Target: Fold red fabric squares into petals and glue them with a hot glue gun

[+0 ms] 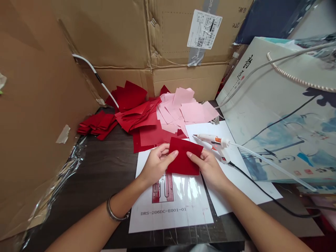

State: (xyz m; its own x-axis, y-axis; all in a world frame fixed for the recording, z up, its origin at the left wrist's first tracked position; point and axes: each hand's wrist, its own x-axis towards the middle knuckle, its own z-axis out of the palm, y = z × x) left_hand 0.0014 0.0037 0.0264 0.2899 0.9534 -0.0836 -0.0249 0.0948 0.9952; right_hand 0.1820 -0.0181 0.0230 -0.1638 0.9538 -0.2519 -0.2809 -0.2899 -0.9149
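Observation:
Between my two hands I hold a dark red square of felt-like fabric (185,159), raised over a printed sheet (170,222). My left hand (157,163) pinches its left edge, thumb on the front and fingers behind. On the opposite edge, my right hand (208,166) has the same kind of pinch. Part of the sheet's picture is hidden by the fabric. Just right of my right hand, a white glue gun (216,143) with a clear glue stick in its back end lies on a white sheet (246,190).
Red fabric pieces (140,113) and pale pink pieces (175,106) are heaped at the back. Folded red pieces (98,124) lie at the left. Cardboard (110,35) walls off the back and left; a paper bag (262,115) stands right. A black cord (259,187) trails rightward.

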